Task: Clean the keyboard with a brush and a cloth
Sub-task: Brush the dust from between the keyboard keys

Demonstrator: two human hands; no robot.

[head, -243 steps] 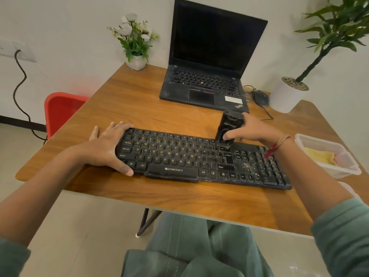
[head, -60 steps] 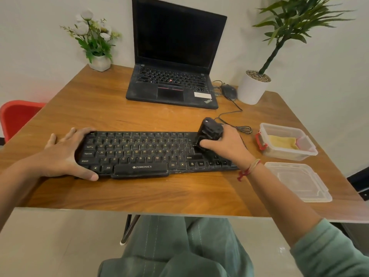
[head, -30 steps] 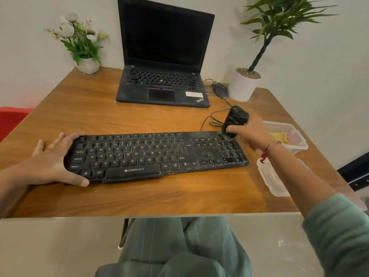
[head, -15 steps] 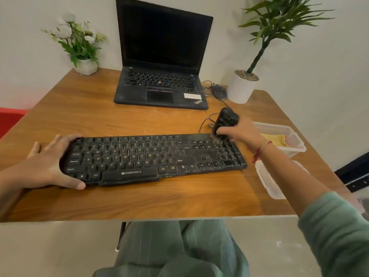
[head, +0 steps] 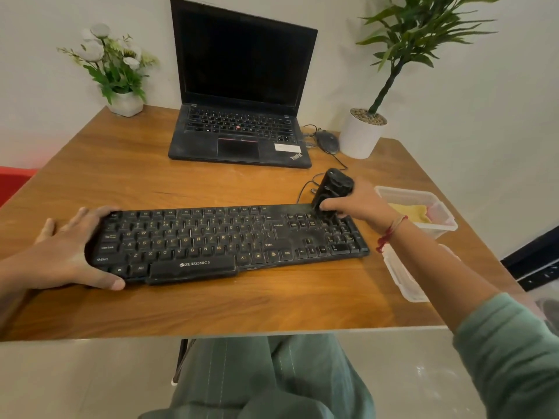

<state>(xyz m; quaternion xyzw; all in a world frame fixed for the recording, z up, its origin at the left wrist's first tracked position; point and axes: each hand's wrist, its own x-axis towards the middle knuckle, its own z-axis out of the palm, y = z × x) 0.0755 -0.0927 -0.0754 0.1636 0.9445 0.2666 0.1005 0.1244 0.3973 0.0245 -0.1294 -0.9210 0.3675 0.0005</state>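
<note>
A dusty black keyboard point(head: 223, 240) lies across the wooden table point(head: 211, 300). My left hand point(head: 69, 252) holds its left end, thumb at the front edge and fingers over the back edge. My right hand point(head: 357, 205) grips a black brush point(head: 331, 187) upright, its bristle end down on the number pad at the keyboard's far right corner. A yellow cloth point(head: 411, 211) lies in a clear plastic box point(head: 441, 223) to the right of the keyboard.
An open black laptop point(head: 242, 128) stands behind the keyboard, with a wired mouse point(head: 328, 140) and cable beside it. A white potted plant point(head: 363, 133) sits back right, a flower pot point(head: 124, 104) back left. The box lid point(head: 402, 276) lies under my right forearm.
Over the last seconds my right hand carried the brush from the keyboard's middle to its far right corner, and it now sits on the number pad. My left hand has kept its hold.
</note>
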